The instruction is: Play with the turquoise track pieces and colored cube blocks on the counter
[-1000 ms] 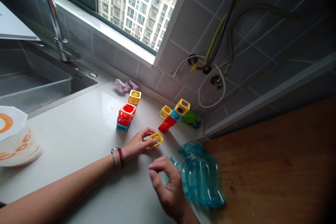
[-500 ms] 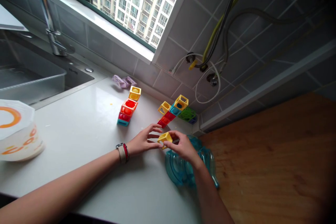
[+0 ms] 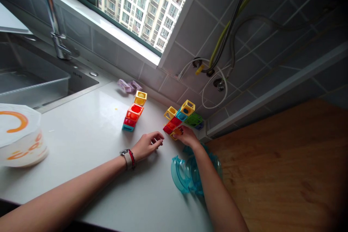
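the right hand [image 3: 187,136] pinches a small yellow hollow-sided plastic cube [image 3: 174,135] between thumb and fingertips, which partly cover it. the cube is at the near end of a diagonal row of red, blue and yellow plastic blocks [image 3: 176,120], just past the right fingertips; the fingers hide whether cube and row touch. a second yellow hollow-frame plastic block [image 3: 170,112] stands at the row's left side, farther from the fingers. beyond the right knuckles, a green plastic block [image 3: 193,119] lies near the grey tiled wall [image 3: 174,86]. the left hand [image 3: 147,145] is just left of the right fingertips, its fingers slack and loosely bent, above or on the glossy white counter [image 3: 152,195]; which of the two is unclear. beyond and left of the left fingers is a stack of teal, red, orange-red and yellow plastic blocks [image 3: 133,112], with lilac plastic pieces [image 3: 128,86] behind. below the right fingers, partly behind the right forearm [image 3: 216,188], lie translucent teal curved plastic pieces [image 3: 179,175]. a white tub with orange print [image 3: 23,137] is well left of both hands' fingers.
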A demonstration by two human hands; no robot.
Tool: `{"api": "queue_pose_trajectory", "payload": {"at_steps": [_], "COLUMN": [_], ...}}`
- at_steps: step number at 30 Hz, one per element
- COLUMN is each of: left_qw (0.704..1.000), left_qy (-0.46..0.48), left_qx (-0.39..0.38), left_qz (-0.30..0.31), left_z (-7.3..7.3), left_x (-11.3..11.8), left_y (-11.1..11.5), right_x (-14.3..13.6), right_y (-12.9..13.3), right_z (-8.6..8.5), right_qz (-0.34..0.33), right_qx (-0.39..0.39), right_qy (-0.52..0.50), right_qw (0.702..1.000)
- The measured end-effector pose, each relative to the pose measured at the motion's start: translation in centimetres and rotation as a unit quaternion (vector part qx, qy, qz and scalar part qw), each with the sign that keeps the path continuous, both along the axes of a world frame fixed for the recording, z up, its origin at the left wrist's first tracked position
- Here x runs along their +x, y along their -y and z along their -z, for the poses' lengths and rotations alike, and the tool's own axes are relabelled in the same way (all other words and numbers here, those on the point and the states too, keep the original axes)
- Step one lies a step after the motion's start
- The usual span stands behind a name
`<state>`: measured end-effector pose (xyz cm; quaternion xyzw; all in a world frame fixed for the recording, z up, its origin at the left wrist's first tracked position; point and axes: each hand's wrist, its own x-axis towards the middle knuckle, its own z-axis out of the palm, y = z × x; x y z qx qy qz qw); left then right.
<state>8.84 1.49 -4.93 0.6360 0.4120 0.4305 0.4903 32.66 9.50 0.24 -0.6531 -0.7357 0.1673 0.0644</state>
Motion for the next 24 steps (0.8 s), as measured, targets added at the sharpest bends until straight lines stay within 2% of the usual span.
{"api": "queue_pose_trajectory", "payload": {"at_steps": [8,16,24], "left_qw": [1.0,1.0,1.0], "left_qy": [-0.022,-0.024,-0.027], "left_qx": [0.014,0.006,0.013], "left_qz": [0.004,0.004,0.0], "left_z": [0.3,-0.1,-0.3], "left_x": [0.0,-0.1,-0.1], "left_y": [-0.1,0.0,0.1], "right_x": [-0.5,-0.3,0.0], "right_y": [-0.4,-0.9,-1.2], "right_z": [0.2,1.0,1.4], "right_qz": [-0.026,-0.048,-0.055], "right_qx": [0.008,0.026,0.03], "right_qy": [-0.039,-0.107,-0.121], "right_qw": [0.999,0.993,0.991]}}
